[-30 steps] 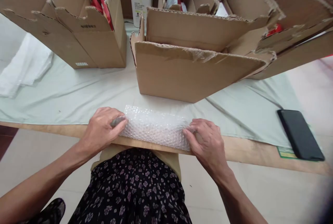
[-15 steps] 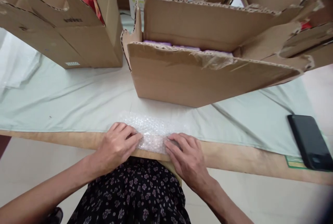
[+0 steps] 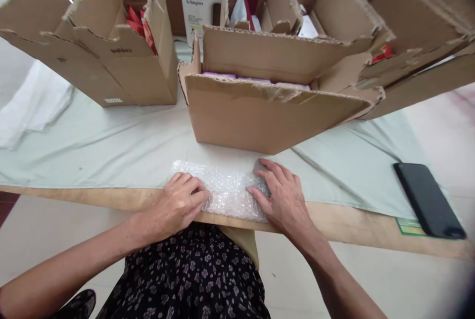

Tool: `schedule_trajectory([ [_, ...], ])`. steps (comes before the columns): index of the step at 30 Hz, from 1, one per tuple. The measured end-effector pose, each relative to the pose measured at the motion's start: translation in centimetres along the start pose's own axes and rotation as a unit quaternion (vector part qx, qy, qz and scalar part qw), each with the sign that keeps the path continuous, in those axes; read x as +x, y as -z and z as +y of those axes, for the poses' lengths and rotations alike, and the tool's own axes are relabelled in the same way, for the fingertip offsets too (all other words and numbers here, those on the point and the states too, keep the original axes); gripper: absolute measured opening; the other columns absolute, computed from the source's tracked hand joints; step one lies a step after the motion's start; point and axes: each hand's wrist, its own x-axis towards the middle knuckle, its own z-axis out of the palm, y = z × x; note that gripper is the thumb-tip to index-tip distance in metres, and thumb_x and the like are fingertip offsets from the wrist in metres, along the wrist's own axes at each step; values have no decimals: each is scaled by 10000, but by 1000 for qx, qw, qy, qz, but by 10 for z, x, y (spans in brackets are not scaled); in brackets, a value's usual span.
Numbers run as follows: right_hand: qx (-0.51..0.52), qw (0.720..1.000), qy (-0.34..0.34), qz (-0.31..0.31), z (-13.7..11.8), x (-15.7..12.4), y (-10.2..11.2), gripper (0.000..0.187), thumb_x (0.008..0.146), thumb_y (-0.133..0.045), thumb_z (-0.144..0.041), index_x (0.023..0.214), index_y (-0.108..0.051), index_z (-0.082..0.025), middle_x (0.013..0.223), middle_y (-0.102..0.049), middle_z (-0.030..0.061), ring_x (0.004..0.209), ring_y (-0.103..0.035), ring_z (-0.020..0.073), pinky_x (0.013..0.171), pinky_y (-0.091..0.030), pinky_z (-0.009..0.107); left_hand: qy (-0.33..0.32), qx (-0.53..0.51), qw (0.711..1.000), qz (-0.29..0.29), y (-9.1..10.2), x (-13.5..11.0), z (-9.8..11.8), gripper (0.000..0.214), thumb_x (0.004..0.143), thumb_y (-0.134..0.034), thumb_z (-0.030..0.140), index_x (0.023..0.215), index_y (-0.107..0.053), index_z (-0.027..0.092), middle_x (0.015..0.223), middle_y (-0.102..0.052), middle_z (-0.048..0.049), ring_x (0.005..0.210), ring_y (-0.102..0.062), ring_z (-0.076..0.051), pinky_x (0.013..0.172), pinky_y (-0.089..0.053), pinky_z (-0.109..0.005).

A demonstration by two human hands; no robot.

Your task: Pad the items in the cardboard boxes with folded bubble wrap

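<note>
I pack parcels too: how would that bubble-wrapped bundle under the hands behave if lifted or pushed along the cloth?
The bubble-wrapped bundle would probably feel soft and squashy: the wrap looks puffy where the left hand and right hand press it. It lies fairly flat, so rolling seems unlikely. The plastic may slide easily on the cloth.

Bubble wrap [image 3: 226,188]: clear sheet folded into a flat oblong packet, contents not discernible. Lies flat, long axis left to right, between left hand [image 3: 181,205] and right hand [image 3: 284,198]. Both hands' fingertips rest on it, and its far left corner juts beyond the left fingers
</note>
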Motion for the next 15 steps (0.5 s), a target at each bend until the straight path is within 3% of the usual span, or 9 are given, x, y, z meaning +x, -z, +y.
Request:
schedule_trajectory([
  [3,65,997,19,33,-5,0,1,116,983,-593,-271,881,-603,-216,1294,-708,136,1167,-657,327,884,-516,467,24,-14,999,30,-4,-1,-4,243,989,-574,121,1207,-658,186,1101,-687,-105,1009,-618,-247,870,-537,-415],
  [6,159,981,67,88,-19,-4,19,106,986,-571,-150,922,-552,-233,1111,-754,85,1007,-715,235,836,-543,391,42,-4,994,102,1,5,-11,505,954,-626,154,1446,-517,192,1406,-608,-188,1319,-557,-333,1067,-505,-522],
  [8,221,965,105,95,-29,-7,35,170,971,-536,-73,991,-550,-242,1001,-755,41,879,-718,176,780,-559,330,41,-10,994,102,9,11,-18,646,917,-657,180,1526,-444,196,1477,-583,-193,1398,-518,-357,1147,-449,-565],
  [11,269,948,124,119,-35,-13,50,258,934,-527,-31,1071,-566,-246,922,-736,21,815,-709,156,714,-571,293,53,-70,996,13,25,19,-31,433,896,-623,192,1328,-632,225,1192,-756,-98,1148,-684,-291,1102,-487,-516],
  [13,264,948,84,157,-30,-18,50,273,940,-570,-44,1119,-585,-249,922,-735,27,835,-724,165,732,-592,292,94,-127,986,-46,34,20,-37,209,905,-583,206,1056,-722,239,956,-776,-32,921,-717,-226,934,-558,-404],
  [15,242,950,10,197,-19,-21,41,275,960,-634,-102,1187,-606,-256,957,-747,38,866,-743,174,788,-617,298,163,-185,967,-68,38,18,-40,145,909,-567,250,888,-709,230,855,-749,-10,798,-696,-189,751,-551,-305],
])
